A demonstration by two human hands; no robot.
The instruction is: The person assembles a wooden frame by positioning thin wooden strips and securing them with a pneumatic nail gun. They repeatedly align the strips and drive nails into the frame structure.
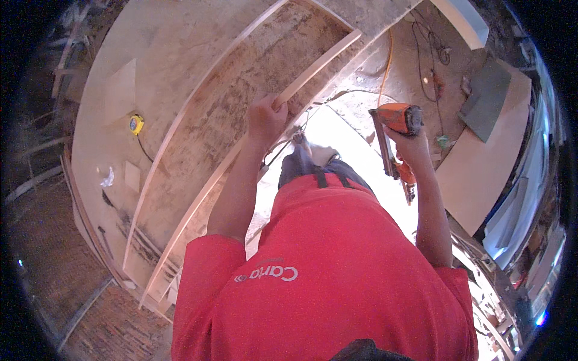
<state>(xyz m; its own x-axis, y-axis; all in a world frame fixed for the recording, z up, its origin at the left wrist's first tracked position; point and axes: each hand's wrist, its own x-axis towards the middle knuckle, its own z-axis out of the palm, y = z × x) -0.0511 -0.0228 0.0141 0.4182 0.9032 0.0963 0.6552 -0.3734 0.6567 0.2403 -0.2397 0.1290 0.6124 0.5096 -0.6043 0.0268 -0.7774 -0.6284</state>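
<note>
My left hand is closed around the near long strip of a wooden frame. The frame lies on a large worn workbench, its far long strip running roughly parallel and a short piece joining them at the far end. On my right, away from the bench, my right hand grips an orange and black nail gun by its handle. The gun's dark narrow nose and magazine point down toward my body, apart from the frame. An orange hose shows just beyond the gun.
A yellow tape measure rests on the bench at the left, near a crumpled white scrap. Dark cables lie on the floor at the far right. Large flat boards and a grey-green panel are at the right.
</note>
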